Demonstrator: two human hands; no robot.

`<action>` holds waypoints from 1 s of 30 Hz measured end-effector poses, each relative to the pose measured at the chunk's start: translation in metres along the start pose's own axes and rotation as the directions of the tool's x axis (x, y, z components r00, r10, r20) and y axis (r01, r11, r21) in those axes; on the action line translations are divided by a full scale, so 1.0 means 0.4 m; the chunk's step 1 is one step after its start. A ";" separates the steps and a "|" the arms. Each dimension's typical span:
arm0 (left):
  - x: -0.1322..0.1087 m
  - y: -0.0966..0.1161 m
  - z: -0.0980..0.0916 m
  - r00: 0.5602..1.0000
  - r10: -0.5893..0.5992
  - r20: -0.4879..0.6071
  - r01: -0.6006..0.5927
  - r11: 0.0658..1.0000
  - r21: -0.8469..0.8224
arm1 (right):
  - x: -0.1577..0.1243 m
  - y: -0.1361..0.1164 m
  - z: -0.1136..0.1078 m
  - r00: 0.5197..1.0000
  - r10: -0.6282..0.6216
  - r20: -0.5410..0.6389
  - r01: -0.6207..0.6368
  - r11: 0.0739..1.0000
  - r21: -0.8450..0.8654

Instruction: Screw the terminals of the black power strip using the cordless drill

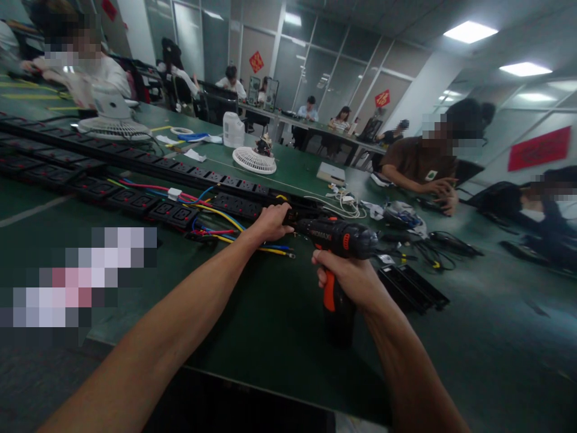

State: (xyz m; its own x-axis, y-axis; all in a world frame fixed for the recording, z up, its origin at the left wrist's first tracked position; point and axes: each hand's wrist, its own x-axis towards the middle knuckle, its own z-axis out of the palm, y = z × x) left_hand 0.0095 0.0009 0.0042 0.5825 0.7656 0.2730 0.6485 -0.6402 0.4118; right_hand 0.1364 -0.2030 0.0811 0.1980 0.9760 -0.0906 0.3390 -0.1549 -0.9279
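drill [328, 236]: black and orange, held above the near side of the counter [265, 313], its nose aimed at the black socket strips [178, 211] beside the left grip [271, 222]; whether the bit touches them is hidden.
right grip [349, 273]: wrapped round the drill's handle, clamped below the body.
left grip: at the end of the socket strips, just ahead of the drill; whether the fingers are clamped or merely resting, one cannot tell.
heft: the drill looks hard-shelled and fairly weighty, top-heavy if tilted, best taken by its orange-sided handle.
socket strips: long, probably stiff and awkward to swing, the plastic perhaps slick; best held by the housing, fingers away from the drill's nose.
wires [229, 218]: red, blue and yellow, loose among the strips; likely supple, springy and easily snagged.
counter: green and smooth-looking, carrying a white bottle [234, 130], a white fan grille [255, 161] and, at right, black rectangular parts [412, 288].
room: a co-worker in a brown shirt [412, 162] sits across the counter; others sit farther back, before glass partitions [315, 51] under bright ceiling lights [470, 32].
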 end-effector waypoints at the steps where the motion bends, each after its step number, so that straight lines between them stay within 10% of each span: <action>1: -0.001 0.001 -0.001 1.000 0.000 0.000 0.000 1.000 0.000 | 0.000 0.001 0.000 1.000 -0.004 0.000 0.004 1.000 0.004; 30: 0.006 -0.011 0.013 1.000 0.023 0.000 -0.023 1.000 0.015 | -0.007 -0.008 0.000 1.000 0.007 0.002 -0.007 1.000 -0.016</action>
State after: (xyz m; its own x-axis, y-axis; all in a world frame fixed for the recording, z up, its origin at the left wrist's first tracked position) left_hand 0.0105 0.0051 -0.0013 0.5973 0.7505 0.2830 0.6420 -0.6588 0.3921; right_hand 0.1346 -0.2052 0.0844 0.1991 0.9751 -0.0979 0.3519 -0.1644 -0.9215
